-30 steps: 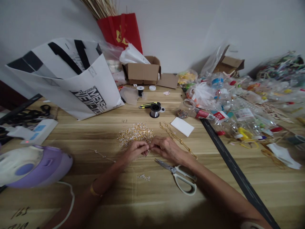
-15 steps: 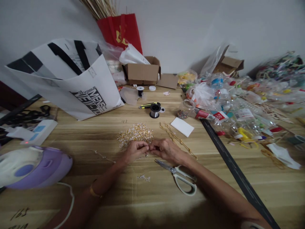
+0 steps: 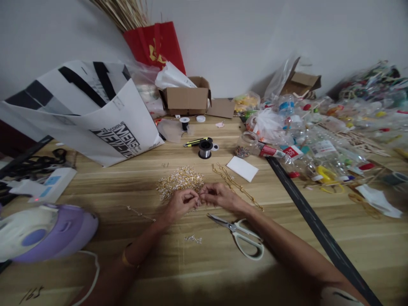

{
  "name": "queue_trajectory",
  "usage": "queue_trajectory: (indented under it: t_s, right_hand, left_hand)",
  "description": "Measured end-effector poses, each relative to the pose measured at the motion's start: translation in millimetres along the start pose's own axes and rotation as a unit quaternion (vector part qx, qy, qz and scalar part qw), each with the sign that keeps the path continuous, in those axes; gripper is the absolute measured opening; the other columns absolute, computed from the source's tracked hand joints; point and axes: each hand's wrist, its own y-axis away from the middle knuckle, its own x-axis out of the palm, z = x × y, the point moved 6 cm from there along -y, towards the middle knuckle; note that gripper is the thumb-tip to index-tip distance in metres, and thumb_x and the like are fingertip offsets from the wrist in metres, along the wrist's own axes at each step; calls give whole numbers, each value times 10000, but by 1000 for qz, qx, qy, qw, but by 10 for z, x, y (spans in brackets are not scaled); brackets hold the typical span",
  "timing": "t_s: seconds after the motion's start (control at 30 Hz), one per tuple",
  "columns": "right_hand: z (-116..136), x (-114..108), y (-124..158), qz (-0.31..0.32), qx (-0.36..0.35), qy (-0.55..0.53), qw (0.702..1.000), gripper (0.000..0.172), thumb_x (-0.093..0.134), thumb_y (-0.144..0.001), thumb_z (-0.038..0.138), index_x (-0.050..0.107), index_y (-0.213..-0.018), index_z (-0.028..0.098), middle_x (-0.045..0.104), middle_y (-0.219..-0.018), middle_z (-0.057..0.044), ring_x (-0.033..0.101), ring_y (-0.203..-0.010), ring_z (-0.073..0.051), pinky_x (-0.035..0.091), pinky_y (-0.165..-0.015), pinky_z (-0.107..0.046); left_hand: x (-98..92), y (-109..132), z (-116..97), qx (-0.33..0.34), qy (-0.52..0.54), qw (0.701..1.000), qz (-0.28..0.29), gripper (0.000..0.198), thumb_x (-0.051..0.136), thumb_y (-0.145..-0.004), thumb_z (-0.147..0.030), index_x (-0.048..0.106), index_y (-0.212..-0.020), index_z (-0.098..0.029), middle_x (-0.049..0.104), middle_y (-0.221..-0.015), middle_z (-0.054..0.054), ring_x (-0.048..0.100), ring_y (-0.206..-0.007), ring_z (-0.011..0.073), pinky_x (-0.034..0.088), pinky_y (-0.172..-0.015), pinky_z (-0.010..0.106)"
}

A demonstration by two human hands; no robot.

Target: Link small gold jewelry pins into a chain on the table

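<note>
My left hand (image 3: 181,204) and my right hand (image 3: 218,196) meet fingertip to fingertip low over the table. The left fingers pinch a thin strand of small beads (image 3: 198,203), which shows between the hands and runs back under the left one. My right thumb and fingers are pinched together close to it; what they hold is too small to make out. Just behind the left hand spreads a pile of gold and clear beads (image 3: 180,180). Scissors (image 3: 237,231) with pale handles lie in front of my right hand, and a small cluster of clear beads (image 3: 193,239) in front of my left.
A gold chain (image 3: 234,185) lies behind my right wrist, near a white card (image 3: 242,168). Farther back stand a wire spool (image 3: 205,149), a bead jar (image 3: 247,146) and a cardboard box (image 3: 186,98). Plastic bottles (image 3: 321,146) crowd the right; a white bag (image 3: 127,127) stands left.
The fingertips of both hands have drawn slightly apart, and more of the beaded strand shows between them. The view has shifted a little.
</note>
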Motion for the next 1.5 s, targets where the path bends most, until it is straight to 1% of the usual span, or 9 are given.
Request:
queue_trajectory:
  t_s: [0.2, 0.33, 0.63, 0.8, 0.97, 1.1, 1.23, 1.33, 1.5]
  right_hand:
    - [-159, 31, -55, -5, 25, -86, 996, 219, 580, -792, 348, 564, -861, 141, 581, -704, -3, 512, -559, -74, 389, -452, -153]
    - [-226, 52, -85, 2, 30, -138, 990, 210, 602, -764, 322, 582, -861, 137, 596, -717, -8, 518, -553, -72, 401, -441, -154]
    - [-243, 111, -76, 21, 50, -209, 976, 215, 670, -702, 302, 616, -826, 134, 617, -730, -2, 510, -561, -62, 390, -470, -157]
    - [-249, 130, -69, 17, 68, -250, 966, 217, 702, -673, 295, 622, -797, 136, 590, -673, 19, 489, -537, -52, 369, -460, -146]
    - [-276, 149, -69, 15, 99, -283, 954, 239, 725, -645, 308, 623, -759, 124, 615, -698, 2, 492, -539, -48, 351, -447, -138]
    - [-281, 152, -73, 3, 105, -292, 951, 225, 719, -645, 293, 608, -742, 124, 621, -698, -3, 486, -519, -42, 349, -436, -132]
    - [-292, 143, -73, -13, 103, -293, 950, 205, 703, -656, 282, 594, -741, 131, 597, -656, 14, 492, -508, -41, 347, -425, -123]
    - [-293, 129, -75, -24, 95, -279, 955, 210, 702, -656, 296, 587, -728, 136, 597, -651, 16, 500, -510, -43, 366, -436, -127]
    - [-306, 77, -94, -43, 82, -226, 970, 273, 708, -655, 365, 576, -725, 137, 604, -663, 11, 518, -505, -56, 393, -423, -142]
  left_hand:
    - [6, 2, -13, 36, -8, 999, 1, 134, 593, -757, -259, 590, -751, -125, 628, -622, 19, 601, -563, 119, 478, -569, 226]
    - [5, -2, 6, 43, -7, 999, -5, 149, 599, -759, -271, 609, -770, -123, 635, -629, 28, 600, -565, 123, 486, -571, 230]
    - [-10, 22, -56, 54, -23, 998, -30, 190, 601, -766, -311, 643, -780, -126, 637, -620, 30, 595, -554, 124, 484, -548, 218]
    - [-16, 33, -102, 57, -58, 995, -50, 167, 593, -770, -285, 664, -787, -135, 643, -628, 27, 592, -554, 120, 476, -543, 210]
    - [-30, 19, -99, 59, -41, 996, -54, 167, 597, -768, -285, 669, -786, -135, 652, -623, 24, 592, -545, 115, 480, -549, 211]
    - [-38, 4, -84, 45, -21, 998, -49, 170, 612, -751, -284, 666, -789, -128, 648, -598, 16, 588, -526, 114, 480, -544, 216]
    - [-54, 5, -69, 38, -18, 997, -64, 151, 618, -742, -270, 651, -773, -126, 640, -583, 12, 590, -527, 116, 477, -543, 217]
    - [-67, 8, -64, 33, -15, 996, -77, 144, 624, -737, -276, 633, -744, -132, 627, -563, 1, 588, -518, 115, 473, -534, 213]
    - [-67, 6, -68, 19, -12, 997, -72, 153, 614, -740, -283, 618, -729, -131, 628, -571, 0, 600, -528, 117, 473, -529, 209]
